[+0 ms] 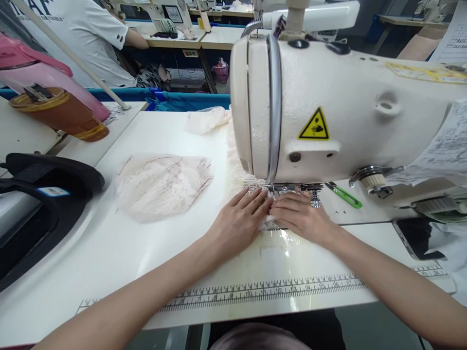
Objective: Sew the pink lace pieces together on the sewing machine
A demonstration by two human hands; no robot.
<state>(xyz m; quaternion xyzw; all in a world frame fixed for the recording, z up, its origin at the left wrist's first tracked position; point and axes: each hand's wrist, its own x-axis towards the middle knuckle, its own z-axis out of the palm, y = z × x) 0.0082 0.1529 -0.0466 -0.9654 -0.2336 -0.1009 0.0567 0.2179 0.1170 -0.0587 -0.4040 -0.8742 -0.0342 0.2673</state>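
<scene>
My left hand (239, 221) lies flat on the white table, fingers stretched out toward the presser foot (288, 187) of a cream sewing machine (328, 112). My right hand (301, 216) rests flat beside it, fingertips meeting the left ones. Both press down a small piece of white lace fabric (268, 222) right at the needle; most of it is hidden under the hands and the machine head. More lace (239, 167) runs back behind the machine's left side.
A pile of pale lace pieces (162, 184) lies on the left. Green tweezers (345, 195) and a phone (418, 238) lie on the right. A black object (44, 194), a brown cup (60, 112) and a pink bottle (47, 78) sit far left. A printed ruler (262, 290) lines the table's front edge. A person in white sits behind.
</scene>
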